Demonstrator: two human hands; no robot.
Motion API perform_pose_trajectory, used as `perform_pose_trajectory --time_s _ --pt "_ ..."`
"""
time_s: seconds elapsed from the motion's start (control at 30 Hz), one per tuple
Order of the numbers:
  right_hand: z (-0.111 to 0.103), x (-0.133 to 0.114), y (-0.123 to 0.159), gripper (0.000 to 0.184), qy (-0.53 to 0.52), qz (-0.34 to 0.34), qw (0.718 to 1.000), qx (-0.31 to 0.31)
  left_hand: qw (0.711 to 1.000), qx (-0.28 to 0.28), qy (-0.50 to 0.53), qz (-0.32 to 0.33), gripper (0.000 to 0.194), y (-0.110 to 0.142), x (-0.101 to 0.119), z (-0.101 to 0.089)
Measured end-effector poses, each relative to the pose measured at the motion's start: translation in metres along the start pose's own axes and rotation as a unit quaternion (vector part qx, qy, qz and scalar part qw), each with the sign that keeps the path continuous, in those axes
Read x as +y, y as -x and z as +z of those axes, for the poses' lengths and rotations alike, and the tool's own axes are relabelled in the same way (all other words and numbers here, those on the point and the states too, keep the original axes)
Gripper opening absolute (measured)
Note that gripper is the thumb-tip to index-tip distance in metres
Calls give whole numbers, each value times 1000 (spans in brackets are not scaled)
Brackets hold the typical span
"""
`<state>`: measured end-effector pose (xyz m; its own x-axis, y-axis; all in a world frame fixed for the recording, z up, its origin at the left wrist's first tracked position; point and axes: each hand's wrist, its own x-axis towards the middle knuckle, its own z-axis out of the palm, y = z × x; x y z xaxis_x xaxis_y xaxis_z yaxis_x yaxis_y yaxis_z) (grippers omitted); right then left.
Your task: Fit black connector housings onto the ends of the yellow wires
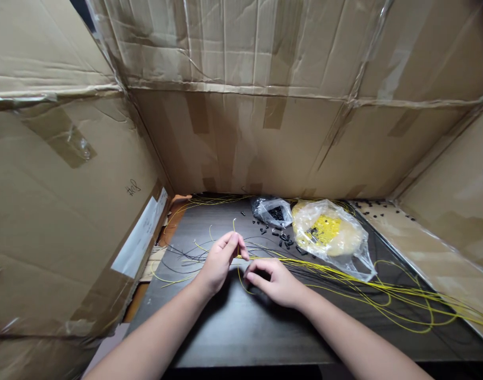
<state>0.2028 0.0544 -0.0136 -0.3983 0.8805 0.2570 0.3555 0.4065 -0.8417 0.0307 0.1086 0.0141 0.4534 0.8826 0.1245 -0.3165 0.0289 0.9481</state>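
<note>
My left hand (224, 258) is closed in a pinch on a thin yellow wire (234, 225), whose tip sticks up above the fingers. The wire curves down below the hand and loops toward the right. Just beside it, my right hand (276, 282) has its thumb and forefinger curled together; what lies between them, if anything, is hidden. Behind both hands runs a loose bundle of yellow wires (344, 275) mixed with black wires (178, 252), their ends fanning out to the left.
A clear bag of small yellow parts (328, 230) stands at the back right, next to a smaller bag of black parts (276, 212). Small black pieces (286, 240) lie scattered before them. Cardboard walls (241, 142) enclose the dark table (217, 338) at the back and sides.
</note>
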Motion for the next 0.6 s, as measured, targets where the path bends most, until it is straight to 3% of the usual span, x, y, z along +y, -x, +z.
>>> perform_pose_trajectory --time_s 0.1,0.17,0.23,0.3,0.4,0.6 --pt "-15 15 -1 13 149 8 985 91 998 25 58 -16 29 -3 2 -5" --pt "-31 29 -1 15 239 56 960 138 996 44 73 -25 29 -4 2 -8" --pt "-45 43 0 14 326 107 930 131 996 52 57 -39 31 -5 0 -10" --pt "-56 54 0 10 356 127 919 112 998 49 3 -47 33 -4 -3 -9" --pt "-60 61 1 6 362 129 918 95 995 22 -90 -48 38 -1 -5 -6" --pt "-60 57 3 9 366 108 921 73 984 -41 -171 -36 41 2 -5 -5"
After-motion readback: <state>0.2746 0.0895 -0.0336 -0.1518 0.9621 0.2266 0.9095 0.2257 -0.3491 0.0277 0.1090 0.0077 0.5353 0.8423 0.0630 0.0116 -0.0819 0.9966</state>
